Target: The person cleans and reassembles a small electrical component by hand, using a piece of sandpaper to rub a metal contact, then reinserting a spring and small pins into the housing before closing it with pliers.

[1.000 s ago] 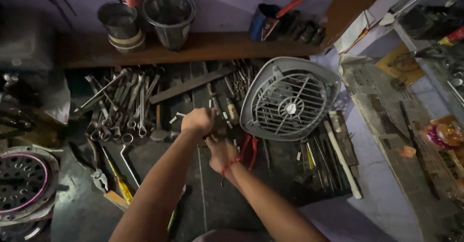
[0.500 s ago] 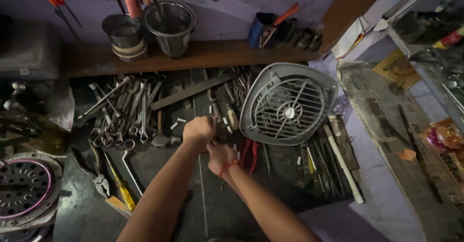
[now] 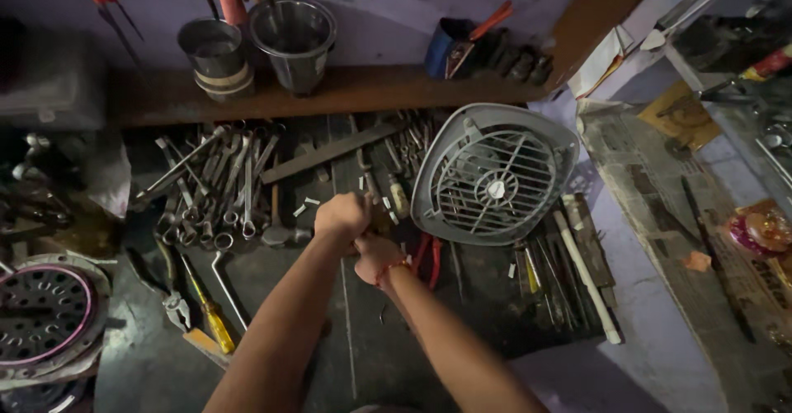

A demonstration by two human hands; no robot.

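Overhead: dark workbench (image 3: 355,363) strewn with spanners (image 3: 219,186), grey fan housing (image 3: 493,174).

A dark workbench (image 3: 363,355) carried a row of spanners (image 3: 214,182) at far left, a yellow-handled screwdriver (image 3: 206,314) near left, a grey fan grille (image 3: 493,174) at right, and a white tube (image 3: 586,277) beside it.

Worktop (image 3: 363,355): dark, matt, scuffed metal sheet. Wrenches (image 3: 219,186): bare steel, dull sheen, smooth. Fan grille (image 3: 493,174): grey plastic, matt, dusty. Screwdriver (image 3: 206,310): yellow plastic handle, glossy. Pliers (image 3: 429,256): red rubbery handle covers. Shelf (image 3: 346,91): brown wood, worn. Cups (image 3: 293,37): dull, tarnished metal. Newspaper (image 3: 652,182): matt.
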